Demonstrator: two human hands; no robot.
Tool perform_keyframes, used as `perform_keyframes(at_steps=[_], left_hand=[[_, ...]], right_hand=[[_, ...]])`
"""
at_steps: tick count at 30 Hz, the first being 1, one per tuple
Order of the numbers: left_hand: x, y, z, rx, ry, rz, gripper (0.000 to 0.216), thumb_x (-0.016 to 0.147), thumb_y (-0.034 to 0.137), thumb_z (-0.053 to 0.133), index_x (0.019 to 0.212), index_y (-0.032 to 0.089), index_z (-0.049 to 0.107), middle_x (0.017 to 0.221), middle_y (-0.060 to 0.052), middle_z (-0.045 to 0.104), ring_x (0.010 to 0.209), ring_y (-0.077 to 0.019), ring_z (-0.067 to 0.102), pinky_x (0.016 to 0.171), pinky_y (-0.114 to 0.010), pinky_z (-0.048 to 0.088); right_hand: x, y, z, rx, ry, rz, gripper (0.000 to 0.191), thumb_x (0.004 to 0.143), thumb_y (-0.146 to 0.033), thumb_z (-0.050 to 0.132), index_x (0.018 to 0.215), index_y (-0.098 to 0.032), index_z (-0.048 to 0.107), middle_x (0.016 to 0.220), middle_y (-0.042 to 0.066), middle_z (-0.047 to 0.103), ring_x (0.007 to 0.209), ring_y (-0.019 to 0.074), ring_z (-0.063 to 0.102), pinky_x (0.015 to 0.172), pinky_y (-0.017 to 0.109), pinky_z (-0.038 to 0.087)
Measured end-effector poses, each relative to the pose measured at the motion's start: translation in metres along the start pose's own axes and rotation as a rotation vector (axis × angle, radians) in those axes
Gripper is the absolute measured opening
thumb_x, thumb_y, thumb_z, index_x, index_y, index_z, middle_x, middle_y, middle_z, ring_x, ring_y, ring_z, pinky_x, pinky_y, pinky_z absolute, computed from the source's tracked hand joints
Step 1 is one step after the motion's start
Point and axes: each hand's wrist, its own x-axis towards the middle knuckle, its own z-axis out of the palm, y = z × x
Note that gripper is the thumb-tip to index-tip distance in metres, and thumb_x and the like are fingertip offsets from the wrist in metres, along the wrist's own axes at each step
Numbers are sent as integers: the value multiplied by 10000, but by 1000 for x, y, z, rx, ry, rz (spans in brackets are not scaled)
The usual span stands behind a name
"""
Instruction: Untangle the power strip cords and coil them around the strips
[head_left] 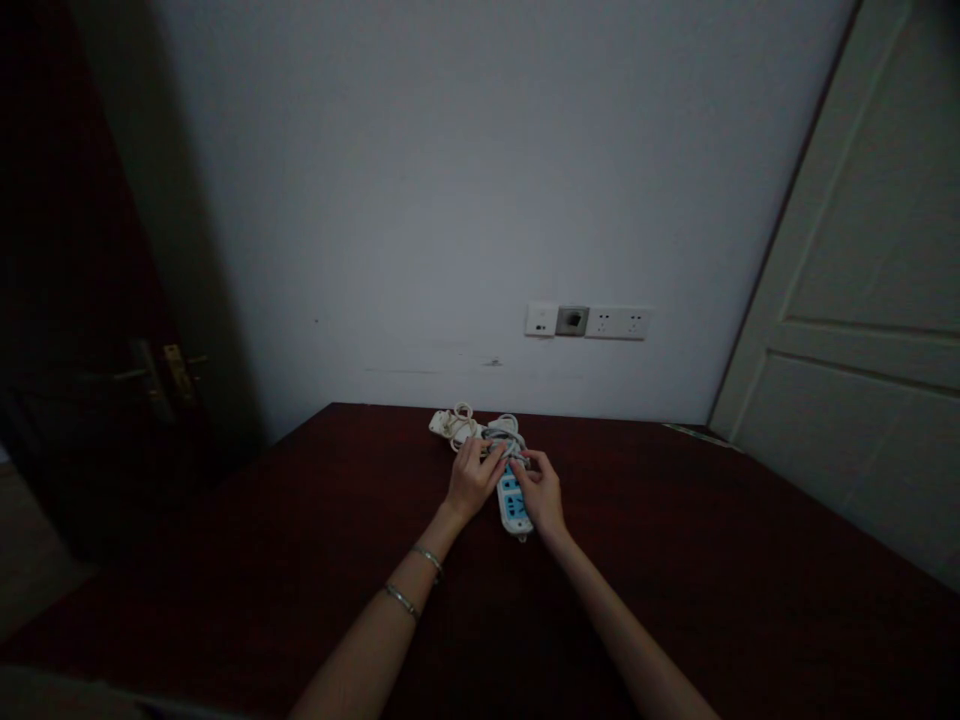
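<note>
A white power strip with a blue socket face (514,506) lies on the dark red table (360,500). Its pale grey cord (508,430) is bunched in loops over the strip's far end. From the left, my left hand (472,482) has its fingers closed on the cord bundle. My right hand (541,492) grips the bundle from the right, thumb and fingers pinched at the cord beside the strip. Just beyond my left hand sits a second white power strip (441,422) with a cream cord (463,425) coiled on it. My fingers partly hide the grey cord.
Behind the table rises a pale wall with a row of wall sockets (616,322). A dark door with a metal handle (178,372) stands at left, and a light panelled door (862,300) at right. A thin flat strip (701,436) lies by the far right edge.
</note>
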Motion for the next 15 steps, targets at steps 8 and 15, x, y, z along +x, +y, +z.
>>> perform_keyframes(at_steps=[8, 15], left_hand=[[1, 0, -3, -60, -58, 15, 313, 872, 321, 449, 1122, 231, 613, 986, -128, 593, 963, -255, 522, 863, -441, 419], [1, -2, -1, -90, -101, 22, 305, 866, 337, 452, 1092, 229, 626, 942, -127, 587, 926, -249, 526, 849, -435, 427]], right_hand=[[2, 6, 0, 64, 17, 21, 470, 585, -551, 676, 836, -210, 472, 555, 0, 612, 468, 174, 577, 442, 252, 441], [8, 11, -7, 21, 9, 24, 438, 603, -551, 668, 805, -210, 481, 541, -1, 608, 475, 176, 575, 434, 243, 428]])
